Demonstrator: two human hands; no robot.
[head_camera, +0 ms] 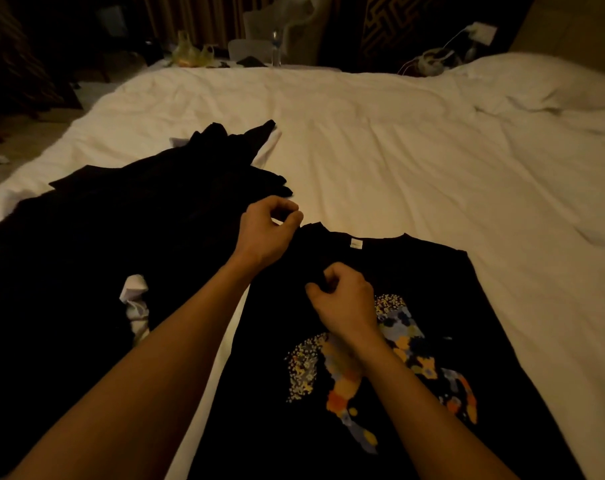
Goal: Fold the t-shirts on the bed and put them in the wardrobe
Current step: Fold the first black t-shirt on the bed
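Left grip [270, 233] pinches the shirt [439, 299] at the shoulder beside the collar, thumb and fingers curled together. Right grip [342, 299] pinches a bunch of cloth just below the collar, fingers curled. The black shirt lies flat, print up, at the near edge of the bed [398, 150], with its collar pointing to the far edge. A pile [138, 220] of dark clothes sits toward the left edge, just beside the shirt, with white cloth [134, 296] showing under it. A pillow [536, 81] lies at the far right corner.
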